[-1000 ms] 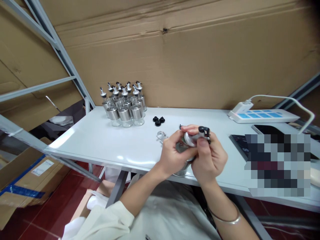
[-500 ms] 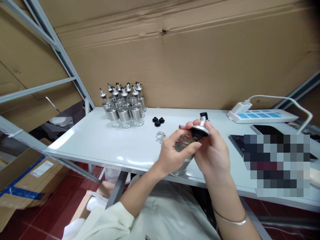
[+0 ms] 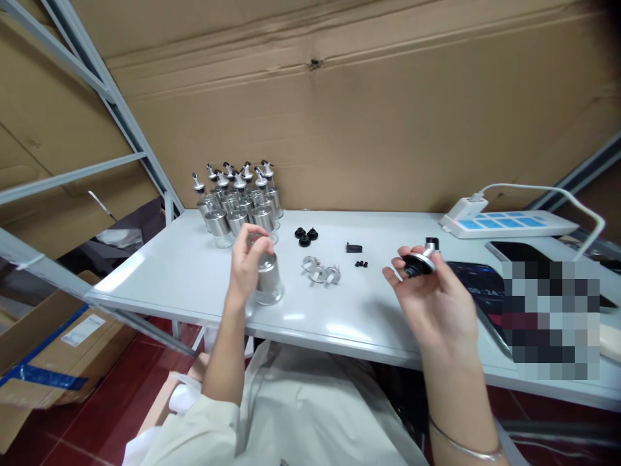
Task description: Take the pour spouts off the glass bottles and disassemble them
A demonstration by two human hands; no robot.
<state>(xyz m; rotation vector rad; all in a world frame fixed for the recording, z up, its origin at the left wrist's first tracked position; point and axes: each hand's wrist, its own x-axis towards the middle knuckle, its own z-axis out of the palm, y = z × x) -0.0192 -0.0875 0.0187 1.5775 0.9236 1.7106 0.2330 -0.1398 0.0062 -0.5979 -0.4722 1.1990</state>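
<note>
Currently | left hand [image 3: 246, 262] curled round one bottle [image 3: 268, 282] | right hand [image 3: 439, 307] pinching one pourer [image 3: 420, 262] | three black caps [image 3: 305, 241]

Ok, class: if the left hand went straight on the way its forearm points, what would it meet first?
Probably the front bottles of the standing group, just beyond the left hand, which holds another bottle near its top. Depth is unclear from one view.

Workshop: worktable [image 3: 194, 275], bottles [image 3: 220, 224], loose parts [image 3: 305, 241]
</note>
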